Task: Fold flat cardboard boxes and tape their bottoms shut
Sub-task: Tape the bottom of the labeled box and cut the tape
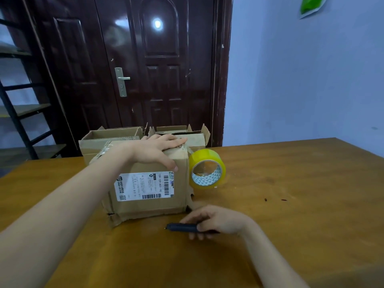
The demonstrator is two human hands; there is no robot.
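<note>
A brown cardboard box [145,204] with a white shipping label stands on the wooden table [291,194]. My left hand [158,150] lies flat on its top, fingers spread over a taped seam. A roll of yellow tape [207,168] hangs against the box's right side, a strip of tape running from it up to the box top. My right hand [216,222] rests on the table just in front of the box's right corner, shut on a dark pen-shaped cutter [182,228] that points left.
Two more cardboard boxes stand behind, one at the left [108,138] and one at the right [187,133], both with open tops. A dark door [145,59] and a metal shelf rack [18,113] are beyond the table. Small dark specks [283,199] lie on the table.
</note>
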